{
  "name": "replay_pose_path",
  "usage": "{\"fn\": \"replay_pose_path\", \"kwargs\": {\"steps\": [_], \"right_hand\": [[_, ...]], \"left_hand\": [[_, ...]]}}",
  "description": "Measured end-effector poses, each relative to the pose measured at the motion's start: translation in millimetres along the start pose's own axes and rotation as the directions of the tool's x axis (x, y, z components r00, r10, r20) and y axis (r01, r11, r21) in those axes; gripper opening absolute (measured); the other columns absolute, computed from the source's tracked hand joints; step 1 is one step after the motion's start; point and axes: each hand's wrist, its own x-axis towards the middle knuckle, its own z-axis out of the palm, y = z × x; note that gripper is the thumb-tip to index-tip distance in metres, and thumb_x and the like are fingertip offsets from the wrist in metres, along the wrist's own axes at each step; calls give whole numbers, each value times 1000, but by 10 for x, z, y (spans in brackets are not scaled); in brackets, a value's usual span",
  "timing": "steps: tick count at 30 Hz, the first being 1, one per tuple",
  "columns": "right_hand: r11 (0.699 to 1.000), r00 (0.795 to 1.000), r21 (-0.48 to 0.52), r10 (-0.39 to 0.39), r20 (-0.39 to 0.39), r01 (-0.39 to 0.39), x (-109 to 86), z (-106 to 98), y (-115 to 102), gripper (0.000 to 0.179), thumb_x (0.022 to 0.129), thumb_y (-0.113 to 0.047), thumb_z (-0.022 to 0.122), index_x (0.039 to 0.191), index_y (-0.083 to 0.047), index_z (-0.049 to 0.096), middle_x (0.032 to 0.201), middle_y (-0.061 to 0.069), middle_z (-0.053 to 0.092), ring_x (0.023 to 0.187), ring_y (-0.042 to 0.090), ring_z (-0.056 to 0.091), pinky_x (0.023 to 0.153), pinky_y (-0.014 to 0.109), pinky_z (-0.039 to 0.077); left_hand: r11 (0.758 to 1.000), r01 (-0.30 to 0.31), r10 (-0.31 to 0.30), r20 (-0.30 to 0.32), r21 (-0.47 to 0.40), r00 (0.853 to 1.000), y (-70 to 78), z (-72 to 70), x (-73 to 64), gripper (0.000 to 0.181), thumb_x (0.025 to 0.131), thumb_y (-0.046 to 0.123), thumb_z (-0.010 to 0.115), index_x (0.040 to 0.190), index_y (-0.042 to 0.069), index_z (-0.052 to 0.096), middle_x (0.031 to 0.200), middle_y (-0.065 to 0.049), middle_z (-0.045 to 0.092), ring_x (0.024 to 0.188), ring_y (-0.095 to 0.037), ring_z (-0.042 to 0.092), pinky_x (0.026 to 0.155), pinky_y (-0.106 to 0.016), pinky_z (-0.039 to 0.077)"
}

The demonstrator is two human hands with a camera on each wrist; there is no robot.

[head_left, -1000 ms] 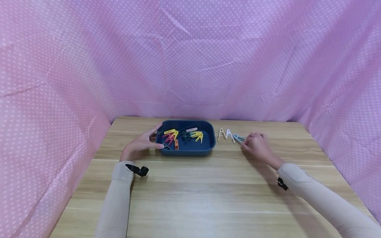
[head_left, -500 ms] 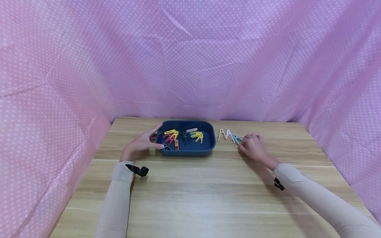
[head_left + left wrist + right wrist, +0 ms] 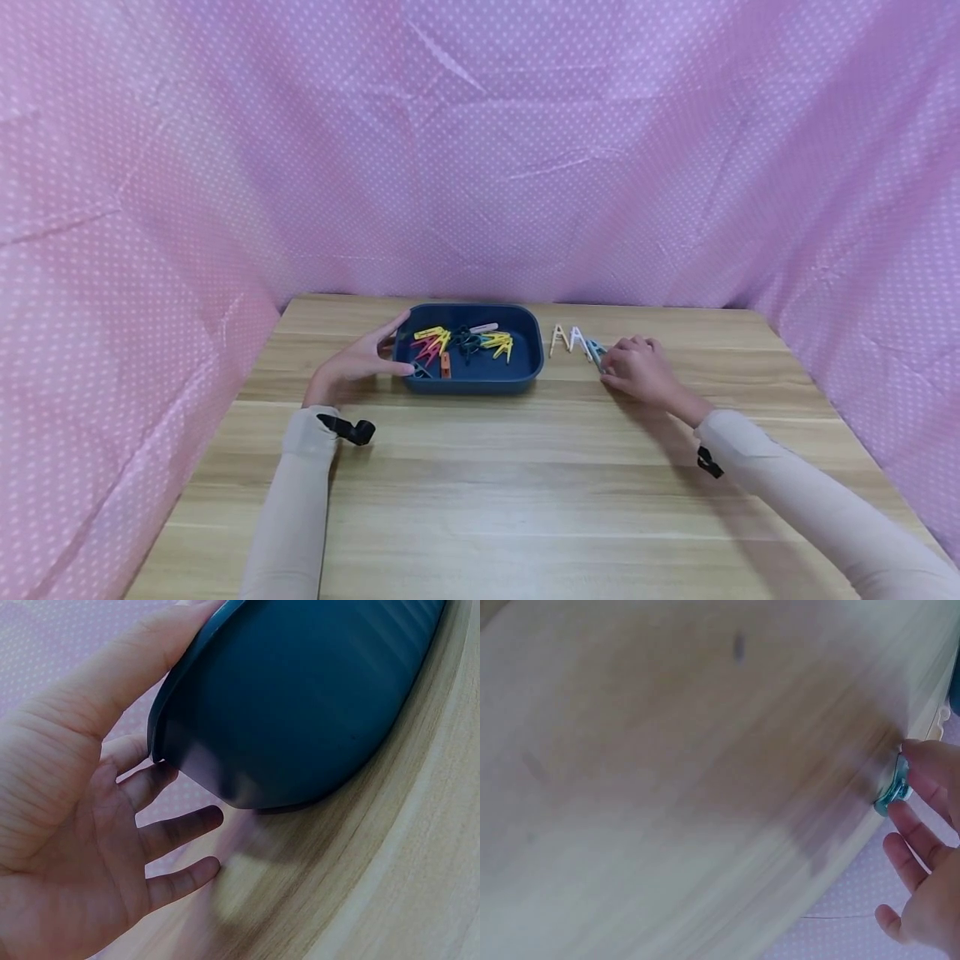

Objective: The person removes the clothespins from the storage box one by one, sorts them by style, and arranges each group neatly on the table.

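My left hand [image 3: 360, 357] holds the left end of a dark blue plastic box [image 3: 472, 387]. In the left wrist view its thumb lies along the rim while the other fingers spread by the outer wall. To the right of the box, my right hand [image 3: 639, 368] pinches a teal-blue clothespin [image 3: 894, 789] low at the tabletop. Its blue end [image 3: 596, 348] shows to the left of the fingertips; the rest is covered by the hand. Beside it lie a white clothespin [image 3: 578, 338] and a cream clothespin [image 3: 558, 337], in a row with their legs toward me.
Inside the box are several clothespins: yellow ones [image 3: 497, 341], red ones [image 3: 426, 347], an orange one [image 3: 446, 365], a dark green cluster [image 3: 466, 341] and a pale one [image 3: 483, 328]. The wooden table [image 3: 480, 483] ends at a pink dotted curtain [image 3: 480, 167] behind the box.
My right hand has slid slightly left with the blue clothespin, which now stands turned more like the white one beside it. The left hand and box have stayed put.
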Motion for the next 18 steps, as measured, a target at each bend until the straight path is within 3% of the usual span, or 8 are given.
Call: {"fn": "replay_pose_path", "kwargs": {"steps": [10,18], "right_hand": [[999,998,15,-51,-41,51,68,29,-29,12,80,-12,85,88,-12,75,99,11,71,96,35,58,99,65,35],[1000,1000,0,0,-9,0,162,39,-45,14,81,-14,85,91,-10,76,101,14,70,97,35,57,98,65,34]], "left_hand": [[1000,-5,5,-1,6,1000,3,-14,-9,102,90,35,79,164,39,9,173,-4,5,157,-42,14,123,-66,16],[1000,12,-12,-8,-11,1000,-13,-7,-19,104,87,39,81,163,42,10,173,1,5,157,-40,13,124,-65,15]]}}
